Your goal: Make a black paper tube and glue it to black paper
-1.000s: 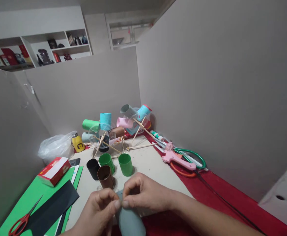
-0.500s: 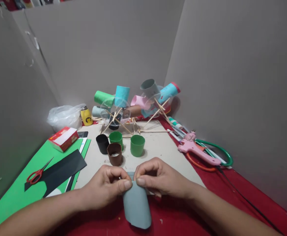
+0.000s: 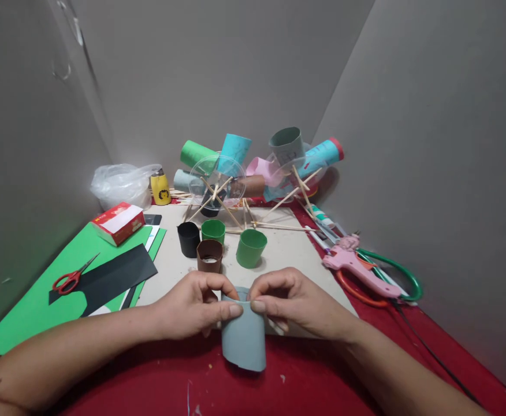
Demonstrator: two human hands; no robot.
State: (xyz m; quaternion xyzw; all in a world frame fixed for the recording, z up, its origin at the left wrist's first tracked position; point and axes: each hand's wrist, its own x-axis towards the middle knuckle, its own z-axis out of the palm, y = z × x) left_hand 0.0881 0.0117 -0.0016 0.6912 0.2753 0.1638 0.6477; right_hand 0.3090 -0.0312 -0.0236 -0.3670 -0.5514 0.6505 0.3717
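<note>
Between my hands, near the front of the board, is a light grey-blue paper tube [image 3: 243, 338], its open rim turned up and away from me. My left hand [image 3: 209, 303] pinches the rim on its left side, thumb outside and fingers inside. On the right side of the same rim, my right hand [image 3: 281, 300] pinches in the same way. Just beyond stand short paper cups: a brown one [image 3: 210, 257], a black one [image 3: 189, 240], and two green ones [image 3: 252, 248].
Behind stands a stick-and-plastic-disc wheel frame [image 3: 215, 196] bearing coloured paper tubes. At left lie red scissors [image 3: 69, 282], black paper [image 3: 114, 274], green sheets [image 3: 32, 309] and a red box [image 3: 118, 223]. A pink glue gun [image 3: 361, 268] with a cord lies at right.
Both hands still pinch the tube's rim. The tube now looks rounder, with its opening showing more. The view has shifted, so the background items appear further right.
</note>
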